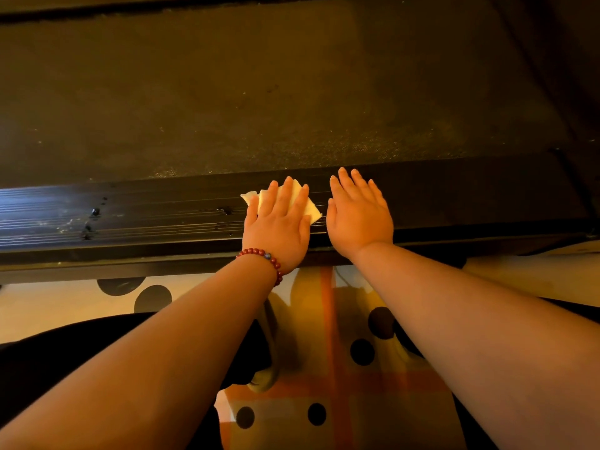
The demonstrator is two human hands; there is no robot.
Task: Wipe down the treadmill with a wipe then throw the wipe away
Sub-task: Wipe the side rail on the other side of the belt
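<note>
The treadmill fills the upper half of the view: a dark running belt (259, 92) and, nearer me, a black ribbed side rail (146, 212) running left to right. A folded white wipe (312, 207) lies on that rail. My left hand (279, 222), with a red bead bracelet at the wrist, presses flat on the wipe with straight fingers. My right hand (358, 212) lies flat on the bare rail just right of the wipe, fingers straight, holding nothing.
Wet spots and smears show on the rail's left part (94, 212). Below the rail is a light floor mat (324, 368) with black dots and orange stripes. My dark-clothed legs (65, 352) sit at the lower left. The treadmill's far edge (227, 8) is at the top.
</note>
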